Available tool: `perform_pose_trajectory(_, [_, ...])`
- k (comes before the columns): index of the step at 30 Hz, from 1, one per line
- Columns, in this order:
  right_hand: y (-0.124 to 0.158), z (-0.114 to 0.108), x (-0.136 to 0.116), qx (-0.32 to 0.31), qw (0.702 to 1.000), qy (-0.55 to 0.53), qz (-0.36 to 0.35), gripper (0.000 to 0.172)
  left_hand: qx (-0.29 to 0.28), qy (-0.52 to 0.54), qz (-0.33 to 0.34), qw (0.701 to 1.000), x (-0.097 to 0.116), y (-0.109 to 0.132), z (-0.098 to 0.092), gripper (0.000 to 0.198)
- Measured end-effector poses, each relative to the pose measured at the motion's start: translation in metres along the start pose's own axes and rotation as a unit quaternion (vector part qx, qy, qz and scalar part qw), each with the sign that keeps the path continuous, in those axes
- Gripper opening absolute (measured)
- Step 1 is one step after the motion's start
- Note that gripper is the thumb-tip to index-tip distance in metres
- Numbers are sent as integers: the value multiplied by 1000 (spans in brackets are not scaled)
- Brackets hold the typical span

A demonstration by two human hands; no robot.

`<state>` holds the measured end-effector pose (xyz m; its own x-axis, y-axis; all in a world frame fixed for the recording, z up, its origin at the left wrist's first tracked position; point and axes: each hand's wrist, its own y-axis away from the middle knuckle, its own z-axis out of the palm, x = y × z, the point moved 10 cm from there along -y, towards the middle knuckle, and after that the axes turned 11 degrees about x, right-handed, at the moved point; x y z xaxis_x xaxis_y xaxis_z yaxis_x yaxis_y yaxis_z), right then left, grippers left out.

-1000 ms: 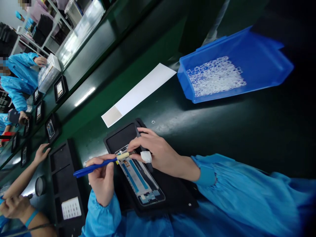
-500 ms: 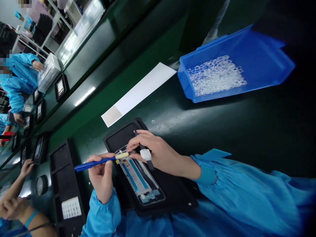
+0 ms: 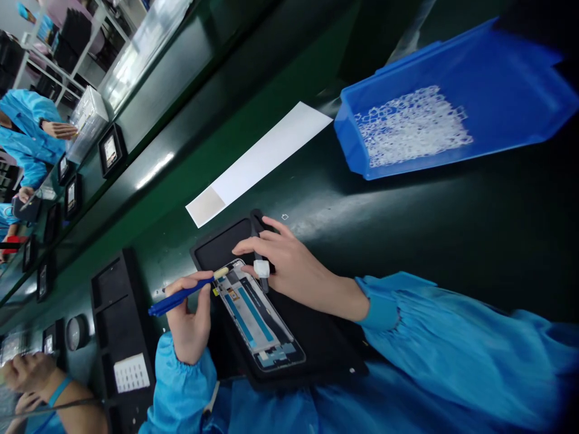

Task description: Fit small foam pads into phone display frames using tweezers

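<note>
Left hand [image 3: 192, 313] pinches a slender blue pen-shaped tool [image 3: 181, 296] with a rounded cream tip. Just ahead of those fingertips, the tip reaches the far end of a flat, silver-edged phone housing with blue strips [image 3: 257, 319]; from where I sit, I cannot tell whether it presses or hovers. Housing lies below and between both hands, in a shallow black tray [image 3: 316, 352]. Right hand [image 3: 289, 259]: index finger and thumb moderately spread, nothing visible between them; a slim dark tool with a white wrapped band [image 3: 261, 269] lies along the fingers, apparently tucked there. Beyond the right fingertips, a tiny white ring-like piece [image 3: 284, 217] sits on the dark green bench [image 3: 344, 241]; farther off that hand's right, a blue plastic bin [image 3: 357, 150] holds a white heap [image 3: 414, 129]. My judgement on method: light, even pressure through the cream tip, right fingertips bracing the housing's edge, dark tool clear of exposed parts.
</note>
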<state>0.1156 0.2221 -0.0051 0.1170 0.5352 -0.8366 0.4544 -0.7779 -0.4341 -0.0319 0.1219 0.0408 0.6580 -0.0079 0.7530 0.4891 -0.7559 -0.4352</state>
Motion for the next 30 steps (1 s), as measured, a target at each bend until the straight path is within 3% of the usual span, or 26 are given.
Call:
perform_pose_trajectory(5, [3,10,4,-36,998,49,-10,28,-71,-37,72,994,14,0,16,18])
perform_pose_trajectory(10, [5,11,5,-33,998,48,-10,31,-108,-50,91,989,21,-4,27,18])
perform_pose_trajectory(30, [7,12,6,-40,997,62,-15,30,-181,-103,127,970,31,-10,41,22])
